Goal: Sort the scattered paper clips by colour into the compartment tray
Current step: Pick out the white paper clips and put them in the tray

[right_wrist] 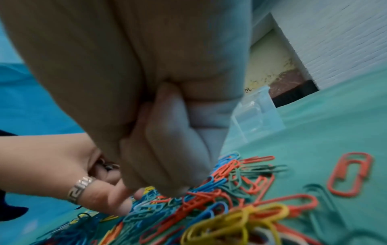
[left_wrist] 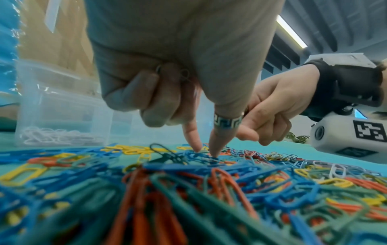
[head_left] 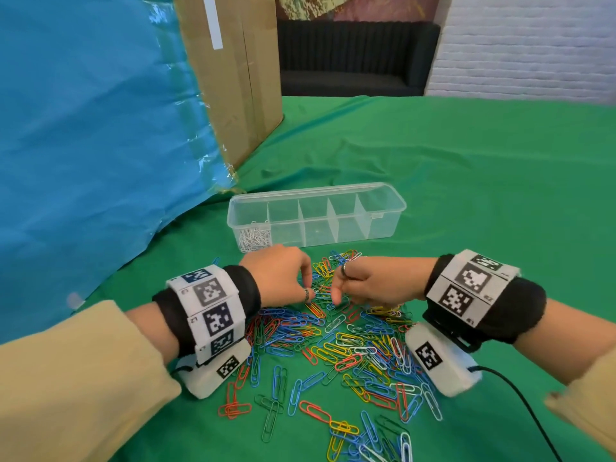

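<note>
Tan sleeves [head_left: 83, 378] — black wristbands [head_left: 240, 288], tagged white cameras [head_left: 440, 361]

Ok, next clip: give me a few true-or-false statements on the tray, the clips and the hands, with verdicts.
1. The tray holds white clips in its leftmost compartment only. True.
2. The tray's lid is on. False: it stands open-topped.
3. Both hands are at the far end of the pile, near the tray. True: the left hand and right hand meet there.
4. The left hand has two fingertips down on the clips. True.
5. The pile is all one colour. False: blue, red, yellow, green and white are mixed.
6. The box stands right of the tray. False: it stands behind it to the left.
</note>
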